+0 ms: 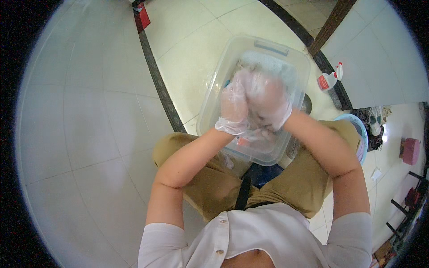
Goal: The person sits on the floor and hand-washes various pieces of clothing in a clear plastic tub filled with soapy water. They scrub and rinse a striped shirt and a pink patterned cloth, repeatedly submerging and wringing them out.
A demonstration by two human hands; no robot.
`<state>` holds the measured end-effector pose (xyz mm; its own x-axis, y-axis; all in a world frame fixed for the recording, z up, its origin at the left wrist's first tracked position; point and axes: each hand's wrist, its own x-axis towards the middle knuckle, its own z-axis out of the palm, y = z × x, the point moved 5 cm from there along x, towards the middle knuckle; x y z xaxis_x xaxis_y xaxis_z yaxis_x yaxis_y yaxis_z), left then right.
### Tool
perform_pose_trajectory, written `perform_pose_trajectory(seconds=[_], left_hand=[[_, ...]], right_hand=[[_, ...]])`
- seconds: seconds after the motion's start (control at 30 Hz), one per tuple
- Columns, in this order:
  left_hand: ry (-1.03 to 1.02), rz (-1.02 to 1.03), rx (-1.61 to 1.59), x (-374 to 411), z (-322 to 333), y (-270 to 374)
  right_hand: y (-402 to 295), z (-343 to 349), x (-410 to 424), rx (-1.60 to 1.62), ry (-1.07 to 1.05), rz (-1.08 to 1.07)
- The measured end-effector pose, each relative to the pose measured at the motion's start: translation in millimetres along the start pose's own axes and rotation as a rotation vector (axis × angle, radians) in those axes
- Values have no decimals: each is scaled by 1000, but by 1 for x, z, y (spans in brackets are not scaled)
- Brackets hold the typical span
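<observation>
A clear plastic storage bin (pixel 214 90) with soapy water and white suds (pixel 268 62) stands on the floor in front of my knees. Both hands wear thin clear disposable gloves. My left hand (pixel 235 100) is over the left part of the bin, its fingers bent around something too blurred to name. Beside it, my right hand (pixel 269 97) is blurred by motion, close against the left one. What lies between them is mostly hidden. A small blue thing shows at my left hand's outer edge. Low in the bin, a reddish-orange patch (pixel 242 141) shows under the water.
At the right, a white spray bottle (pixel 327 82) with a red label stands by the dark floor border. A light blue basket (pixel 363 134) is beside my right knee, with shoes (pixel 374 122) beyond it. Farther right is a pink block (pixel 411 151). A red item (pixel 144 16) lies at the upper left.
</observation>
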<state>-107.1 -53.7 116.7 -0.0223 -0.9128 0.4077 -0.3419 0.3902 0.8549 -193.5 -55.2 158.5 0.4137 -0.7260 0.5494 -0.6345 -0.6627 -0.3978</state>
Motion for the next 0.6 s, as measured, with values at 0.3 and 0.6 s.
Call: perform_pose_trajectory(seconds=[0.3,0.6], left_hand=[[-97,-783,-917,24,-4,16],[-112,-342,-388,11,17,2]], right_hand=[[59,-3,15,1162,-164,816],[11,-12,12,-46,-77,49]])
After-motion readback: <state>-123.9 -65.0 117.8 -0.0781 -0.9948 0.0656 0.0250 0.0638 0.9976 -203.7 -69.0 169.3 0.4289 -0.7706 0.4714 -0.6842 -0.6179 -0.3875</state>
